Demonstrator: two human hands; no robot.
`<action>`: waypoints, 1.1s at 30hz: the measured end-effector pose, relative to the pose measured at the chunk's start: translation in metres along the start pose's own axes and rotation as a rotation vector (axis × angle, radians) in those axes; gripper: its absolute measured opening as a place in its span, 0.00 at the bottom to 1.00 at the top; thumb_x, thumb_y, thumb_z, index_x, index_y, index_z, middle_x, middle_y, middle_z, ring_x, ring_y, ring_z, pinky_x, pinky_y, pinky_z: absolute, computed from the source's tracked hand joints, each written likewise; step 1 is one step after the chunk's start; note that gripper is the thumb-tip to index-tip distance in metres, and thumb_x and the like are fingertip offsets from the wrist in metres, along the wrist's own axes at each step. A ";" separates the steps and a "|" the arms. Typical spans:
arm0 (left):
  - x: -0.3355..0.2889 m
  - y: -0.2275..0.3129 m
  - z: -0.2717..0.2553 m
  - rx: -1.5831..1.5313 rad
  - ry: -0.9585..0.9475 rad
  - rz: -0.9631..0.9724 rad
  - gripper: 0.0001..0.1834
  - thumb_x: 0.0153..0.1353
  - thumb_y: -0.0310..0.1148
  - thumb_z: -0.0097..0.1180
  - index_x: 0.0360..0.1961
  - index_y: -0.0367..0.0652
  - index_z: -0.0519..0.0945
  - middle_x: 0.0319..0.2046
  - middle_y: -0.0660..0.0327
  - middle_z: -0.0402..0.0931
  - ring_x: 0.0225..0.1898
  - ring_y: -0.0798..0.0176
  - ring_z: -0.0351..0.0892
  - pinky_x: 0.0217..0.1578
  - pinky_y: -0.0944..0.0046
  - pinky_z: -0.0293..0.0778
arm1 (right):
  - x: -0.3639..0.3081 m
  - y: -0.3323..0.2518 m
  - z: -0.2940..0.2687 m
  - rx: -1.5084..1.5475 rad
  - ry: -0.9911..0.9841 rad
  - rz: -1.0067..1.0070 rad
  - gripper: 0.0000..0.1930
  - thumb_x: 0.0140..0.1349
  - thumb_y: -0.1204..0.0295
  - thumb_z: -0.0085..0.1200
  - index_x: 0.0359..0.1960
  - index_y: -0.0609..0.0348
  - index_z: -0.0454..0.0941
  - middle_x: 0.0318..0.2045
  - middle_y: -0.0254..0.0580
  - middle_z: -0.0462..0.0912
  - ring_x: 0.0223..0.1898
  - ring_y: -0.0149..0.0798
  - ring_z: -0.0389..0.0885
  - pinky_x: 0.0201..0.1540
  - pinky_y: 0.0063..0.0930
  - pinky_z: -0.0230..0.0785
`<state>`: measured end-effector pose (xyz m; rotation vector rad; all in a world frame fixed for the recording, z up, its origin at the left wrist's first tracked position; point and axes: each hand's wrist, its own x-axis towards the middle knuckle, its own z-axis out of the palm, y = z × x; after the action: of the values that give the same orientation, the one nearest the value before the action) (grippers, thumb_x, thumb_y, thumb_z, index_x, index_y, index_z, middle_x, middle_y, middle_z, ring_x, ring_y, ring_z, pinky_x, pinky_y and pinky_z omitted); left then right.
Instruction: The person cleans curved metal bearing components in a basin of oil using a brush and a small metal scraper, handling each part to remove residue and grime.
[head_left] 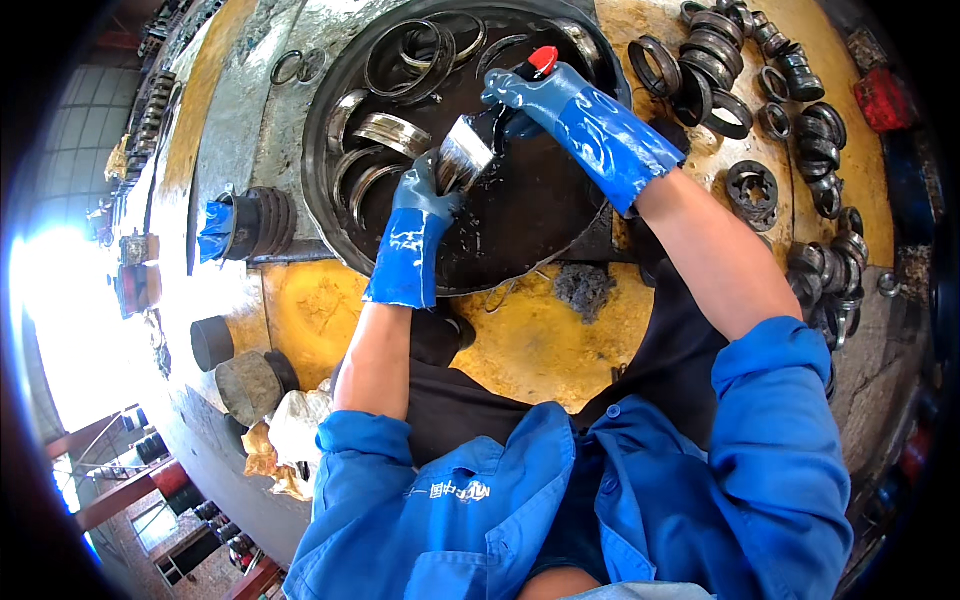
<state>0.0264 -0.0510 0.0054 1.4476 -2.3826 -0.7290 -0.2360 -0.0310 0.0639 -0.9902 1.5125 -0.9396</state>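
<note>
Left of the left hand lies a dark ribbed cylinder. Just beside that hand, metal rings lie in a round black pan. The gloved left hand curls round a broad silvery piece. Above and to its right, the right hand grips a red-tipped tool; farther right stand dark stacked rings.

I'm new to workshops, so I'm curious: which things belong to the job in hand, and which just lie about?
Apparently in use:
- brush, in the right hand
- round dark pan, beneath both hands
- metal rings in the pan

Seemingly just lying about:
- grey fuzzy clump
- crumpled white bundle
- red object, far right
</note>
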 end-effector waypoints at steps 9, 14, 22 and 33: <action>-0.008 -0.008 0.009 -0.152 -0.049 -0.036 0.26 0.49 0.26 0.70 0.52 0.35 0.80 0.44 0.45 0.85 0.48 0.47 0.86 0.51 0.57 0.80 | 0.023 0.020 0.004 -0.150 -0.013 -0.050 0.20 0.68 0.50 0.62 0.45 0.54 0.89 0.34 0.39 0.90 0.29 0.31 0.88 0.32 0.25 0.82; -0.013 -0.005 -0.001 -0.146 -0.109 -0.089 0.27 0.52 0.20 0.66 0.55 0.34 0.78 0.47 0.48 0.85 0.51 0.56 0.84 0.55 0.61 0.77 | 0.025 0.017 -0.012 -0.136 0.014 -0.014 0.18 0.68 0.52 0.62 0.49 0.50 0.87 0.34 0.36 0.90 0.33 0.30 0.88 0.36 0.27 0.82; -0.021 -0.015 -0.007 -0.039 -0.021 -0.116 0.25 0.52 0.24 0.69 0.53 0.35 0.80 0.44 0.49 0.85 0.48 0.55 0.84 0.53 0.60 0.77 | 0.028 0.025 -0.015 -0.290 0.090 0.107 0.22 0.68 0.45 0.57 0.45 0.50 0.88 0.34 0.38 0.90 0.35 0.32 0.87 0.42 0.30 0.79; -0.017 -0.026 -0.008 0.086 -0.037 -0.165 0.27 0.51 0.27 0.69 0.55 0.36 0.79 0.48 0.45 0.84 0.54 0.46 0.83 0.56 0.57 0.76 | 0.037 0.090 0.030 -0.334 0.037 -0.008 0.26 0.62 0.46 0.62 0.44 0.60 0.84 0.37 0.53 0.87 0.41 0.51 0.85 0.50 0.41 0.75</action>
<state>0.0573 -0.0483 -0.0007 1.6965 -2.3690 -0.7039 -0.2201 -0.0362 -0.0365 -1.2205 1.7335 -0.7266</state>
